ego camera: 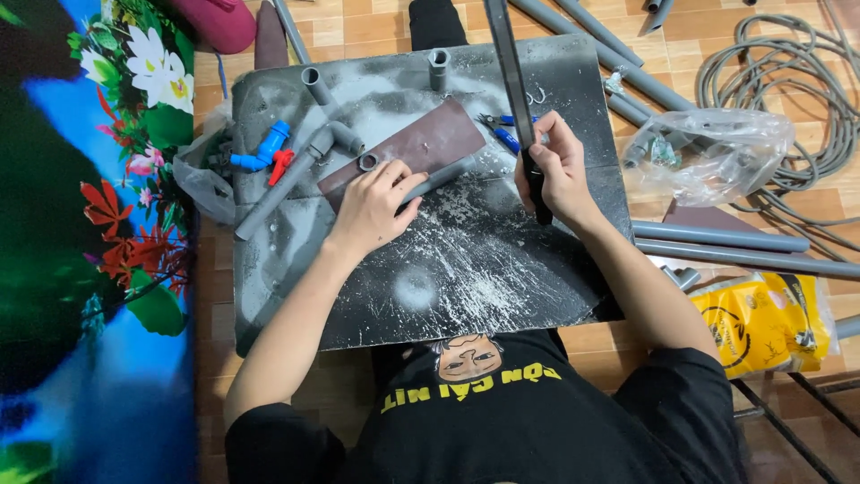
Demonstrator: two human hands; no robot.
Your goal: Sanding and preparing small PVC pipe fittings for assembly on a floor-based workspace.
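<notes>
Black shirt (537, 421) lowest in view, then scratched dark board (466, 269) serving as surface. On it grey pipe (439, 177), pressed down by left hand (372, 208), lying over brown sheet (421, 143). Right hand (560, 170) clenched on long dark blade (515, 90). Risk, probably: pipe rolling under weak pressure, blade slipping toward left fingers.

You have one view, from the camera on your head, looking steeply down and close over the grey board (466, 269) at frame centre; your own chest fills the lower edge, floor (376, 27) around.
</notes>
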